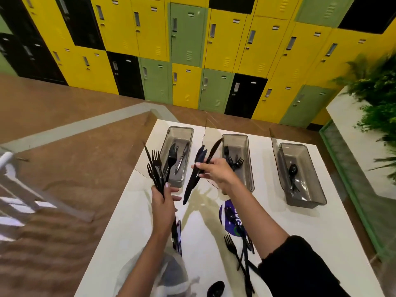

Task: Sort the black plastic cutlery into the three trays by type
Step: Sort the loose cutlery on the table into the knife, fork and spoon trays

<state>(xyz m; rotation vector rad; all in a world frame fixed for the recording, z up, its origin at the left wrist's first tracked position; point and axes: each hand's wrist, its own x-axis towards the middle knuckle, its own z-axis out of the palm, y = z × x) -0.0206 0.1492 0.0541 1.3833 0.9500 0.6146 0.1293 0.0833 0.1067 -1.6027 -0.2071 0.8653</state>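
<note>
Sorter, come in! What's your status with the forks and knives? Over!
Left hand grips a bunch of forks. Right hand holds knives between left tray and middle tray. Loose cutlery unsorted on table. Nothing blocking the trays.

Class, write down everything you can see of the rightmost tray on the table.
The right tray is a long rectangular tub of smoky, see-through plastic with a rounded rim. It sits flat on the white table, near its right edge. Inside lies a black spoon, bowl toward the far end; more may lie under it.
</note>
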